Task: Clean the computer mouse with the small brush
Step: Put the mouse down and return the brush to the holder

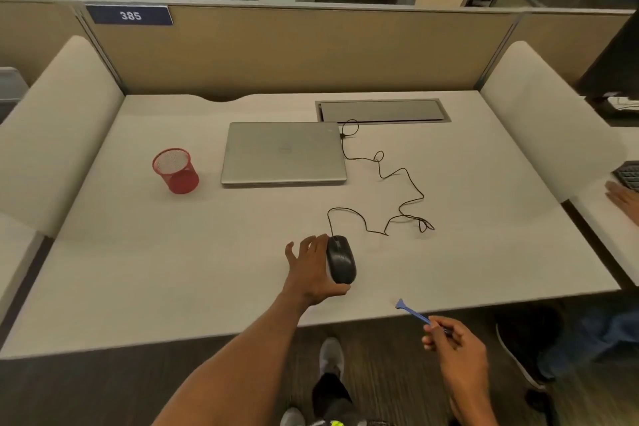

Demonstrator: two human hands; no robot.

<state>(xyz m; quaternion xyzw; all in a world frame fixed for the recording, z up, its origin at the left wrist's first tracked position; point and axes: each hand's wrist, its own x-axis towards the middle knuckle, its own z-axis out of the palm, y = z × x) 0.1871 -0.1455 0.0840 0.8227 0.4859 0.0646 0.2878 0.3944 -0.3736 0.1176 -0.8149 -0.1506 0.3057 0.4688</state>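
A black wired computer mouse lies on the white desk near its front edge. My left hand rests against the mouse's left side, thumb curled under its near end and fingers spread. My right hand hovers over the desk's front edge, lower right of the mouse, pinching the handle of a small blue brush. The brush head points up-left toward the mouse, well apart from it. The mouse's black cable winds back to the laptop.
A closed silver laptop lies at the desk's centre back. A red mesh pen cup stands to its left. A grey cable hatch sits behind. Another person's hand and a keyboard show at the right edge.
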